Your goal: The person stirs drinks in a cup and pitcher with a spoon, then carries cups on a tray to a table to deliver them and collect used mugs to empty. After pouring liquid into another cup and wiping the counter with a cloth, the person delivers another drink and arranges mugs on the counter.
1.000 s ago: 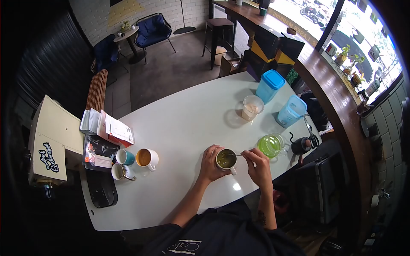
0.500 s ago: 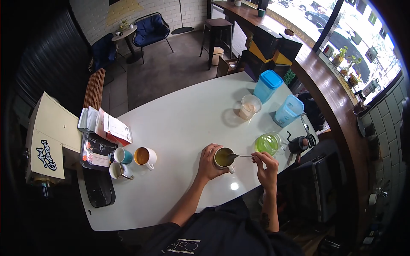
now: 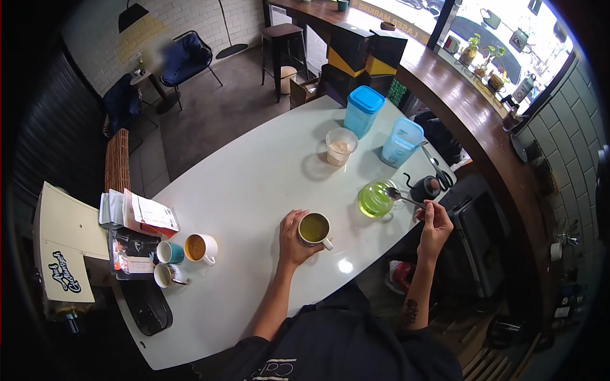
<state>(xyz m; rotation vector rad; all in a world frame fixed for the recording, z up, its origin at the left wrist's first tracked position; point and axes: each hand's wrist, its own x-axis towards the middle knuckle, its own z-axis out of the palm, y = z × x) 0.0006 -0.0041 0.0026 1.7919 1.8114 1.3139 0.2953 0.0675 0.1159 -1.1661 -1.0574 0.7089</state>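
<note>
My left hand [image 3: 293, 240] is wrapped round the left side of a white mug [image 3: 314, 230] that holds dark green liquid and stands on the white table [image 3: 248, 184]. In my right hand [image 3: 435, 222] is the handle of a metal spoon [image 3: 404, 198]. The spoon's bowl is over the near rim area of a glass pitcher [image 3: 375, 199] with bright green liquid; whether it touches the glass I cannot tell. Right behind the pitcher sits a small dark pot [image 3: 424, 188] with a thin curved spout.
A clear cup [image 3: 340, 147], a lidded blue container [image 3: 364, 112] and an open blue container [image 3: 402, 143] stand at the back right, near scissors [image 3: 438, 170]. At the left are a mug of brown liquid [image 3: 201, 248], two smaller cups, packets [image 3: 150, 214] and a black tray [image 3: 147, 308].
My right hand has lifted the spoon out of the mug and moved it right, to the pitcher. My left hand still holds the mug. The view has shifted right.
</note>
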